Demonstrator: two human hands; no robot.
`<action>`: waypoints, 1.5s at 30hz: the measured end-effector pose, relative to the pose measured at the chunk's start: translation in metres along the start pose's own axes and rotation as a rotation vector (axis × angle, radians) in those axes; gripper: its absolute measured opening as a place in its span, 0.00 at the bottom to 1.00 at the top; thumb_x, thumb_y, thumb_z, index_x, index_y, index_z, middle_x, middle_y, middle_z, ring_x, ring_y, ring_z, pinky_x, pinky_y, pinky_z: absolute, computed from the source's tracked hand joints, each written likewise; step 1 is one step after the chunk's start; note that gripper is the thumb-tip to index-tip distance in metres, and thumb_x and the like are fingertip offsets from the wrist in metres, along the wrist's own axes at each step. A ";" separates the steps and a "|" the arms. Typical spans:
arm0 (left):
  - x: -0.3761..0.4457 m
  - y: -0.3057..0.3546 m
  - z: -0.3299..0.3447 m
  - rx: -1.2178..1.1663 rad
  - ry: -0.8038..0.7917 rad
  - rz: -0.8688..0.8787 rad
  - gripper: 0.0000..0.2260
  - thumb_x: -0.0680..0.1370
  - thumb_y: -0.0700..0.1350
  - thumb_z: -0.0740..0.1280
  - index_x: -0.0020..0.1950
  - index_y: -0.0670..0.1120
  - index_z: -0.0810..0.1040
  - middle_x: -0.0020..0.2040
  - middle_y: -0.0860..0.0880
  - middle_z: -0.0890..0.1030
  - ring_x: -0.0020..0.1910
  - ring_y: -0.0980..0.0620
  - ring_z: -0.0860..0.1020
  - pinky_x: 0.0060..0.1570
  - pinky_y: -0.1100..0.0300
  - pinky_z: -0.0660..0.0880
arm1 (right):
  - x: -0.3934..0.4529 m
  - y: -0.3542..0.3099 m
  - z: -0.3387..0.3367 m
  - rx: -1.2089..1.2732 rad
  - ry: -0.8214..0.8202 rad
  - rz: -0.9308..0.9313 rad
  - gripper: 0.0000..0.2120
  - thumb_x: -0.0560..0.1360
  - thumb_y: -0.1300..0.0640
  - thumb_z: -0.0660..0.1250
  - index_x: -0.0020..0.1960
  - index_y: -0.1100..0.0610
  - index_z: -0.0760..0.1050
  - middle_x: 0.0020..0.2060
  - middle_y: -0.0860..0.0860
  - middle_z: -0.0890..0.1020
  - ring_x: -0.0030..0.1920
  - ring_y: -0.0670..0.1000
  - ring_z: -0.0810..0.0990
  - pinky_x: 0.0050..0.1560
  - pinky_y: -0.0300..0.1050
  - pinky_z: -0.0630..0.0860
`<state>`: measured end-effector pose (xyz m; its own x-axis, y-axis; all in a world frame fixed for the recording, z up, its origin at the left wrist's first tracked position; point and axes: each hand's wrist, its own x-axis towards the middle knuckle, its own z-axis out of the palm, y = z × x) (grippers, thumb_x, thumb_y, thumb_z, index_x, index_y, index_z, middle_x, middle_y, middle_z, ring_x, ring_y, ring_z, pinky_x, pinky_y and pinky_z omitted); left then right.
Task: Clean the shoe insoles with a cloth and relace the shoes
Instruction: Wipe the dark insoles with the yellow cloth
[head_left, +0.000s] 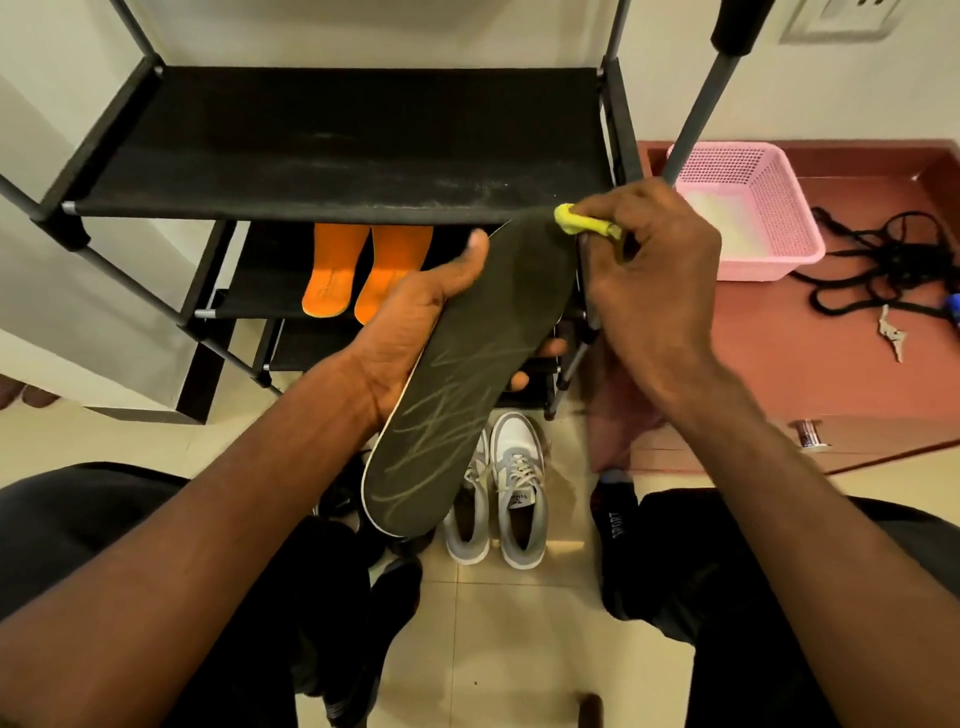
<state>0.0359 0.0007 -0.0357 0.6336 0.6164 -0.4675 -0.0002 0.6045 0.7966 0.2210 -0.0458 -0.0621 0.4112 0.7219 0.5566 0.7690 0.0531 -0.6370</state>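
Observation:
My left hand (415, 322) grips a long dark insole (467, 374) with pale scribbled lettering, thumb on its left edge and fingers underneath. My right hand (649, 291) pinches a small yellow cloth (579, 224) against the insole's toe end. A pair of grey and white laced sneakers (511, 499) stands on the tiled floor below the insole. Two orange insoles (363, 270) lie on a lower shelf of the black shoe rack (337, 145). Black laces (878, 265) lie in a loose pile on the red-brown floor at the right.
A pink plastic basket (753, 208) sits right of the rack. A grey pole (701, 104) leans past my right hand. Dark shoes (343, 499) lie by my knees. A black sock (621, 525) covers my foot. A metal doorstop (808, 434) stands near the floor's edge.

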 end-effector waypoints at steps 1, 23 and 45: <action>-0.002 0.000 0.002 0.010 0.011 -0.002 0.21 0.86 0.56 0.58 0.70 0.43 0.76 0.61 0.37 0.84 0.57 0.37 0.84 0.44 0.48 0.83 | 0.004 0.004 0.000 -0.005 -0.025 -0.027 0.10 0.76 0.64 0.72 0.56 0.58 0.86 0.51 0.52 0.84 0.51 0.49 0.82 0.54 0.36 0.78; 0.008 -0.004 -0.001 -0.194 0.193 0.111 0.23 0.85 0.55 0.62 0.73 0.40 0.75 0.55 0.41 0.85 0.51 0.44 0.85 0.49 0.50 0.82 | -0.029 -0.041 0.022 0.550 -0.382 0.537 0.10 0.75 0.65 0.75 0.53 0.55 0.87 0.44 0.50 0.89 0.47 0.49 0.86 0.53 0.51 0.85; 0.004 0.010 0.030 0.093 0.117 0.199 0.25 0.86 0.62 0.50 0.59 0.48 0.81 0.49 0.43 0.88 0.44 0.44 0.87 0.43 0.48 0.84 | 0.006 -0.016 0.000 0.368 -0.032 0.464 0.09 0.77 0.63 0.75 0.57 0.58 0.85 0.49 0.53 0.85 0.43 0.46 0.83 0.37 0.33 0.79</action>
<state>0.0614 -0.0058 -0.0186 0.5341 0.7764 -0.3345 -0.0414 0.4192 0.9069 0.2116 -0.0425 -0.0485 0.6445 0.7471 0.1624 0.2894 -0.0418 -0.9563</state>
